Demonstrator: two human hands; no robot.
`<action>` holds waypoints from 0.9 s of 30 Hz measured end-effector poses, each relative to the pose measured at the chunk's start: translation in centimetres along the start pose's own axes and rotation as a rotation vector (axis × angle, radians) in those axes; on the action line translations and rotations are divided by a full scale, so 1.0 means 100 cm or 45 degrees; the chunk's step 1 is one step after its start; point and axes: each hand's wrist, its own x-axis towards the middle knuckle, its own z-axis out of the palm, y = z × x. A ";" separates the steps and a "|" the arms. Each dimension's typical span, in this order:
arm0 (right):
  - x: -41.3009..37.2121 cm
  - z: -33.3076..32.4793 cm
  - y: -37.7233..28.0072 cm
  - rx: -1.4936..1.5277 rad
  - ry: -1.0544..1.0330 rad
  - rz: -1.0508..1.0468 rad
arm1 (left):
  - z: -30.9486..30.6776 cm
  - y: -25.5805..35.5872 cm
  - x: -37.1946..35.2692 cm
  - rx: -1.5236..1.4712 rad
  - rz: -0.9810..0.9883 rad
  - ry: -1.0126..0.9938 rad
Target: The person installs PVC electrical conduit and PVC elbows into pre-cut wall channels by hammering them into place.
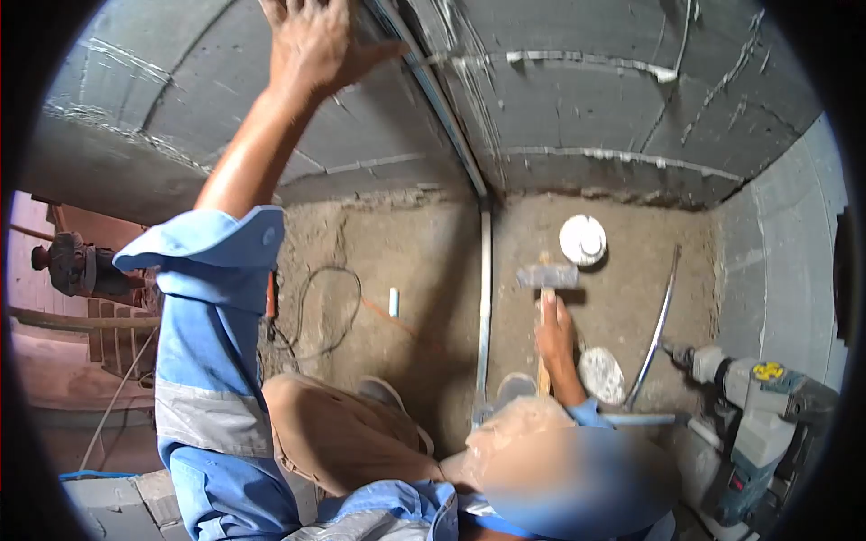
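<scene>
My left hand (311,41) is raised to the grey tiled wall (577,99), fingers spread, beside a long slot with a pipe-like strip (433,99) in it; it holds nothing. Lower down, my right hand (556,341) grips the wooden handle of a hammer (548,276) close under its metal head. The hammer is just above the dusty floor. Just beyond the hammer head sits a round white container (583,240). A white, speckled round piece (602,376) lies by my right wrist. Between my knees and the wall runs a straight narrow pipe (485,298).
A power drill (758,406) lies at the right, with a long metal rod (656,325) near its chuck. On the floor at left are a looped cable (329,307) and a short white pipe piece (394,302). Another person (81,263) is farther off at left.
</scene>
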 end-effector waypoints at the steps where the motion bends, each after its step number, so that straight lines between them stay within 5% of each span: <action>1: 0.003 -0.001 0.005 -0.044 -0.029 0.021 | 0.005 -0.002 -0.001 -0.109 0.087 0.126; 2: 0.005 0.002 -0.007 -0.016 -0.028 -0.042 | 0.010 -0.005 -0.002 -0.212 0.185 0.263; 5: 0.007 -0.001 -0.066 0.205 -0.147 -0.002 | 0.015 -0.011 -0.005 -0.299 0.123 0.155; 9: 0.020 0.008 -0.161 0.385 -0.228 -0.698 | 0.015 -0.012 -0.008 -0.336 0.110 0.087; 14: 0.030 0.034 -0.256 0.708 0.078 -1.485 | 0.016 -0.020 -0.009 -0.279 0.171 0.074; 18: 0.060 0.068 -0.259 0.877 0.127 -1.566 | 0.014 -0.016 -0.010 -0.328 0.140 0.097; 20: 0.087 0.090 -0.252 0.027 0.573 -1.626 | 0.013 -0.016 -0.010 -0.309 0.148 0.098; 22: 0.087 0.089 -0.254 -0.186 0.409 -1.371 | 0.009 -0.016 -0.012 -0.306 0.143 0.060; 24: 0.094 0.086 -0.249 -0.129 0.391 -1.358 | 0.009 -0.017 -0.007 -0.288 0.128 0.075; 27: 0.077 0.086 -0.244 0.493 0.151 -1.266 | 0.016 -0.019 -0.010 -0.333 0.161 0.098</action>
